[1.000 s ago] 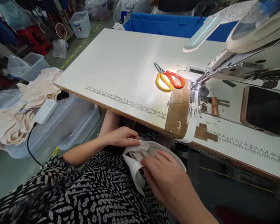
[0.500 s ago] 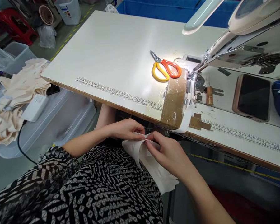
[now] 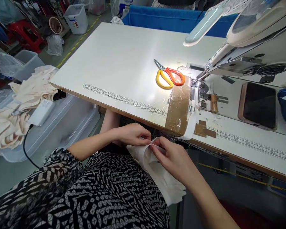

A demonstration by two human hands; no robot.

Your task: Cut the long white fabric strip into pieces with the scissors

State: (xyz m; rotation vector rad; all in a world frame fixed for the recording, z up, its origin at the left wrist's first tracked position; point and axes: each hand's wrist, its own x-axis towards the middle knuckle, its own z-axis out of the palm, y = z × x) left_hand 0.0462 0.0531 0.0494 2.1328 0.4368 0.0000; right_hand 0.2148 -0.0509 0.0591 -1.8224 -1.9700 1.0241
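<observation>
Scissors (image 3: 165, 69) and a phone (image 3: 258, 106) on the desk (image 3: 124, 57), beyond my right grip (image 3: 175, 156).
Left of my left grip (image 3: 134, 134) I see a white device (image 3: 41, 112) with a black cable (image 3: 24, 144); farther off that way, a red stool (image 3: 20, 28).

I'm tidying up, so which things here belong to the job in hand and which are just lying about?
In the work:
white fabric, in left hand and right hand
probably sewing machine, scissors

Seemingly lying about:
phone
white corded device
plastic bag

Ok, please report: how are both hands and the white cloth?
Left hand and right hand pinching white cloth. Cloth hangs down. Scissors on table, out of the way.
</observation>
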